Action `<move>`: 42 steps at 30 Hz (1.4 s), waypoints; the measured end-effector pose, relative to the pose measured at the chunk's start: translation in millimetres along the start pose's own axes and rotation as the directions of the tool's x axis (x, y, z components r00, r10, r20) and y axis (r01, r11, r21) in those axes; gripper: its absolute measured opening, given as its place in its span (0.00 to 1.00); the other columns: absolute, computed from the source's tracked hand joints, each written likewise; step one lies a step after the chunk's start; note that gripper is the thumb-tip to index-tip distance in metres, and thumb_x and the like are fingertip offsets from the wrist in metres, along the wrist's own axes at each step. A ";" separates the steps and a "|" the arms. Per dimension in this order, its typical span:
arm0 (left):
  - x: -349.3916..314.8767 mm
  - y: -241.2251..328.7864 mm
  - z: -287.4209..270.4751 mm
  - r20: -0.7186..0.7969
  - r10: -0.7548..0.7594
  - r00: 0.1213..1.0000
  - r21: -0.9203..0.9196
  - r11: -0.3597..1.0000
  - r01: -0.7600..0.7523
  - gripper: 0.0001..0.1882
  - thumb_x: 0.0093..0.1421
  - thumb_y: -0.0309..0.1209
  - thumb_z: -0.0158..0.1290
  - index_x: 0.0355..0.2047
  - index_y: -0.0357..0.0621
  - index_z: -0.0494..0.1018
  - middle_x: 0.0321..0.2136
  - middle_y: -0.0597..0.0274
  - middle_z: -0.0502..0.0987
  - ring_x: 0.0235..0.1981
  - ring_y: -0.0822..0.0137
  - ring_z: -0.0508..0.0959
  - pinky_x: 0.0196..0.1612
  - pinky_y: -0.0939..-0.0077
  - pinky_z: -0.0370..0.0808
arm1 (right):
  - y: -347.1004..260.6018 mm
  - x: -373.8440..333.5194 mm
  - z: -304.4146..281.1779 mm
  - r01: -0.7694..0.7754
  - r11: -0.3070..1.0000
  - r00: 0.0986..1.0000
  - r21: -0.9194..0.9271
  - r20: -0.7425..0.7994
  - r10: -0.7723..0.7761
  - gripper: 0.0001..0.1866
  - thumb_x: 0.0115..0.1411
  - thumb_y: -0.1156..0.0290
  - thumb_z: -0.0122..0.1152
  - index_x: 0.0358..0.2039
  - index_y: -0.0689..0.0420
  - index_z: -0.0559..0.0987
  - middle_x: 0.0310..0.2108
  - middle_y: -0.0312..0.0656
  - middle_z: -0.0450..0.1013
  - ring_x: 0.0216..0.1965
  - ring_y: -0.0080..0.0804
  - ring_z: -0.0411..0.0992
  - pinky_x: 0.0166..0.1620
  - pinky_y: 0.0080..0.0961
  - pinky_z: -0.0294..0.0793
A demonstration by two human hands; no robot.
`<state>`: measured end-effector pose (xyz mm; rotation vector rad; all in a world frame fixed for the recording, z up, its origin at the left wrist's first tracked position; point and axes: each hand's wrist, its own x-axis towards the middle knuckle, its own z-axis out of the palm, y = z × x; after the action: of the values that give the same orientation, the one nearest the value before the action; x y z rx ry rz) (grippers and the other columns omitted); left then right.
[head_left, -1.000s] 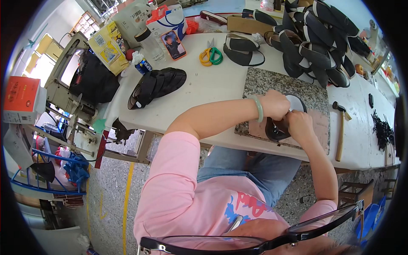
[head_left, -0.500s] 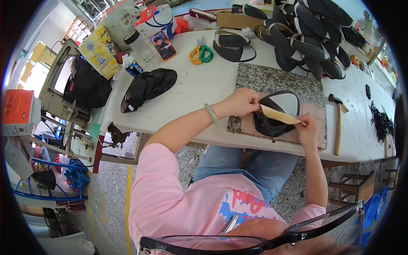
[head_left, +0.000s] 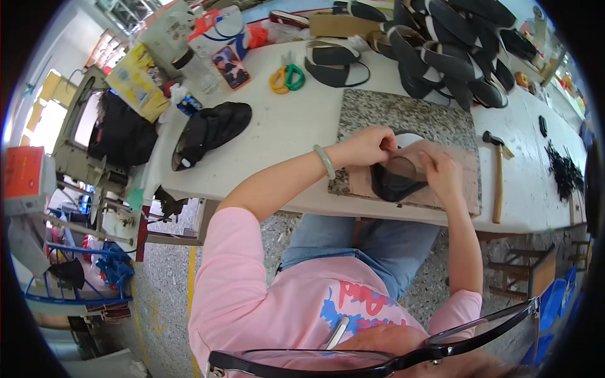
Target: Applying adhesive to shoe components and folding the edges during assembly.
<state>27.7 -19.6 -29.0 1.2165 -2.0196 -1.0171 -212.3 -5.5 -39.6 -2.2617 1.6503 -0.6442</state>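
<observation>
On a speckled stone slab (head_left: 403, 110) lies a black and white shoe upper (head_left: 392, 186), rounded and partly covered. A thin beige sheet (head_left: 409, 157), somewhat blurred, is stretched above it between my hands. My left hand (head_left: 373, 146) is closed, thumb and fingers pinching the sheet's left edge. My right hand (head_left: 445, 177) grips its right side, with the thumb on top. Whether the sheet is joined to the upper I cannot tell, as hands and sheet hide the middle.
A hammer (head_left: 499, 179) lies right of the slab, beside a heap of black strips (head_left: 563, 169). Shoe uppers (head_left: 441, 57) are piled at the back right. Scissors (head_left: 287, 78), a phone (head_left: 232, 68) and a black shoe (head_left: 211, 135) sit to the left.
The beige sheet has tipped from nearly edge-on to showing its broad face. My right hand has moved up and left with it; the view has shifted slightly.
</observation>
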 end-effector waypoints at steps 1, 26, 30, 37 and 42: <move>-1.0 4.8 7.9 -0.028 0.025 0.999 -0.049 0.998 -0.026 0.10 0.50 0.28 0.59 0.33 0.40 0.74 0.25 0.65 0.75 0.29 0.74 0.74 0.35 0.79 0.72 | -1.5 -4.0 -6.0 0.123 0.989 0.991 0.084 0.040 -0.126 0.21 0.47 0.70 0.69 0.44 0.57 0.78 0.34 0.48 0.75 0.37 0.49 0.73 0.43 0.40 0.71; 31.1 16.9 15.1 0.132 -0.257 0.957 0.140 0.961 0.239 0.19 0.47 0.43 0.63 0.24 0.35 0.79 0.15 0.52 0.77 0.17 0.61 0.79 0.26 0.69 0.77 | -1.7 -13.5 21.2 0.083 0.985 0.985 0.153 -0.162 -0.058 0.14 0.52 0.65 0.65 0.27 0.63 0.73 0.30 0.49 0.71 0.38 0.52 0.66 0.42 0.43 0.66; 29.0 32.2 16.0 0.110 -0.283 0.953 0.200 0.945 0.257 0.19 0.47 0.44 0.62 0.25 0.37 0.80 0.15 0.54 0.77 0.18 0.60 0.80 0.29 0.68 0.77 | -2.9 -14.6 18.2 0.038 0.999 0.992 0.032 -0.125 -0.034 0.13 0.52 0.66 0.63 0.31 0.63 0.73 0.33 0.49 0.71 0.40 0.51 0.66 0.44 0.43 0.65; 40.1 20.5 13.5 0.129 -0.281 0.951 0.414 0.887 0.206 0.23 0.46 0.50 0.63 0.27 0.41 0.80 0.15 0.57 0.77 0.20 0.62 0.79 0.28 0.70 0.75 | 2.1 -21.6 15.7 0.128 0.991 0.924 -0.035 -0.359 -0.132 0.17 0.55 0.70 0.59 0.45 0.60 0.72 0.49 0.46 0.69 0.52 0.46 0.64 0.53 0.44 0.60; 50.9 23.2 11.0 0.134 -0.217 0.967 0.548 0.829 0.110 0.20 0.46 0.47 0.62 0.25 0.40 0.80 0.16 0.57 0.78 0.21 0.62 0.79 0.28 0.69 0.75 | 32.2 -27.3 1.0 0.631 0.771 0.776 -0.089 0.089 -0.625 0.21 0.60 0.71 0.52 0.55 0.55 0.70 0.59 0.37 0.64 0.60 0.36 0.61 0.58 0.41 0.58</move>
<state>-13.4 -55.0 -11.6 1.6570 -2.4913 -0.6715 -245.4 10.2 -60.6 -2.9027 0.8797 -0.6202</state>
